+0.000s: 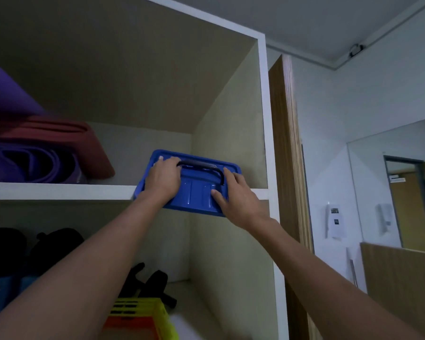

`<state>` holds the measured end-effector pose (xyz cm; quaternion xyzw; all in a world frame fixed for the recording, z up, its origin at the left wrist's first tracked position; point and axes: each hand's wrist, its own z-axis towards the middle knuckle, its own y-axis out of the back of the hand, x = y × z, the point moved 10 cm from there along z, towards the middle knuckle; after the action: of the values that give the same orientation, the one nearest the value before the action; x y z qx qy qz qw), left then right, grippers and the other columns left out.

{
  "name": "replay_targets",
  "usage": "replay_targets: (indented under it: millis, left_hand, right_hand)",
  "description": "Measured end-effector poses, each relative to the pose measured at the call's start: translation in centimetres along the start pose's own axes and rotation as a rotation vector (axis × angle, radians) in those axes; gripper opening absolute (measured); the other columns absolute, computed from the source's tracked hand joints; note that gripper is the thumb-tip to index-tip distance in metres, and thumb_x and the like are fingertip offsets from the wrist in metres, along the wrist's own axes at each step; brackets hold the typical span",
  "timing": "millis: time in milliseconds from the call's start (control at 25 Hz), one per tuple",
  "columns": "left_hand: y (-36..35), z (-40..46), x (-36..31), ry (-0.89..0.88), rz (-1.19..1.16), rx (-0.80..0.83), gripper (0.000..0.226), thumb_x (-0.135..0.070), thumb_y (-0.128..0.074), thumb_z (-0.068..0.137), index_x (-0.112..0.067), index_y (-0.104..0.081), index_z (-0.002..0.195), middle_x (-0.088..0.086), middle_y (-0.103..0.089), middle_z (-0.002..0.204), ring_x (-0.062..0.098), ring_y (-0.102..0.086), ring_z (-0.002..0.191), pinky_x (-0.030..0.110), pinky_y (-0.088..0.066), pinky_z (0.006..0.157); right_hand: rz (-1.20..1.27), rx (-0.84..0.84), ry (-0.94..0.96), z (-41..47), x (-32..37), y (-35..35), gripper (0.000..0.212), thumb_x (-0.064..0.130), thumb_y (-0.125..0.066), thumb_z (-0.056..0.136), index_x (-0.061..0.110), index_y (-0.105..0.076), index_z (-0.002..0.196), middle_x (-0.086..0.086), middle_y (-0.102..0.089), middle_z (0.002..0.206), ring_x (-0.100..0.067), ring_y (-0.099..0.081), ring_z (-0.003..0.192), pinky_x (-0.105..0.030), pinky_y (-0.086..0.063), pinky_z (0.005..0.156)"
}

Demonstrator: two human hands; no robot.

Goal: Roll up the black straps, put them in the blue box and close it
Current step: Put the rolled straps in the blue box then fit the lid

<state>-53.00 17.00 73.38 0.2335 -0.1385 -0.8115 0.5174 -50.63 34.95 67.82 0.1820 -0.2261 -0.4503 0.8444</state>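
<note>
The blue box (196, 195) rests tilted on the front edge of the upper cupboard shelf (59, 191), its lid facing me and its black handle (201, 165) across the top. My left hand (161, 179) grips the box's left side, fingers curled at the handle's left end. On the right side, my right hand (233, 195) holds the lid with its thumb pressed on it. The lid looks closed. No black straps are in view.
Rolled purple and red mats (47, 153) lie on the same shelf to the left. Below are dark objects (152, 283) and a yellow and orange crate (140, 317). The cupboard's right wall (231, 143) stands close to the box. A wooden door edge (282, 143) is further right.
</note>
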Motion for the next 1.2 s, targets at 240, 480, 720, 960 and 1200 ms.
replay_targets:
  millis: [240,480,720,960,1200]
  left_hand:
    - [3.5,-5.4,0.1,-0.019,0.077,-0.162,0.025,-0.023,-0.035,0.102,-0.014,-0.053,0.117,0.023,-0.051,0.128,0.041,-0.052,0.111,0.044,-0.041,0.072]
    - [6.8,-16.8,3.9,0.031,0.015,-0.279,0.033,-0.021,-0.039,0.101,-0.016,-0.052,0.131,0.006,-0.046,0.146,0.029,-0.034,0.139,0.052,-0.046,0.096]
    - [6.3,-33.4,9.8,0.146,0.065,-0.138,0.035,-0.021,-0.041,0.100,-0.014,-0.052,0.133,0.004,-0.050,0.143,0.026,-0.030,0.142,0.044,-0.042,0.106]
    - [3.1,-57.2,17.3,0.443,0.105,0.216,0.034,-0.020,-0.043,0.100,-0.019,-0.051,0.133,0.002,-0.046,0.146,0.024,-0.031,0.141,0.044,-0.047,0.098]
    - [-1.1,-72.5,22.3,0.637,0.145,0.501,0.033,-0.017,-0.051,0.096,-0.017,-0.056,0.129,0.002,-0.051,0.142,0.024,-0.037,0.138,0.045,-0.055,0.089]
  right_hand:
    - [0.136,-0.022,-0.100,1.2,1.5,-1.7,0.053,0.031,-0.037,0.105,0.018,-0.020,0.154,-0.006,-0.010,0.164,-0.024,-0.005,0.151,-0.042,-0.023,0.116]
    - [0.111,-0.133,0.062,-6.9,7.5,-3.5,0.042,0.017,-0.037,0.105,0.014,-0.041,0.146,-0.012,-0.030,0.158,-0.032,-0.014,0.149,-0.042,-0.020,0.119]
    - [0.214,-0.027,0.014,-22.9,10.7,-10.0,0.040,0.015,-0.042,0.101,0.011,-0.050,0.140,-0.016,-0.036,0.154,-0.035,-0.020,0.147,-0.046,-0.022,0.119]
    - [0.247,0.405,-0.099,-45.7,12.9,-21.3,0.040,0.015,-0.044,0.100,0.010,-0.051,0.139,-0.019,-0.038,0.152,-0.041,-0.025,0.144,-0.051,-0.028,0.116]
    - [0.326,0.730,-0.241,-60.8,13.4,-28.7,0.043,0.013,-0.041,0.104,0.019,-0.042,0.146,-0.011,-0.023,0.160,-0.030,-0.009,0.150,-0.046,-0.017,0.121]
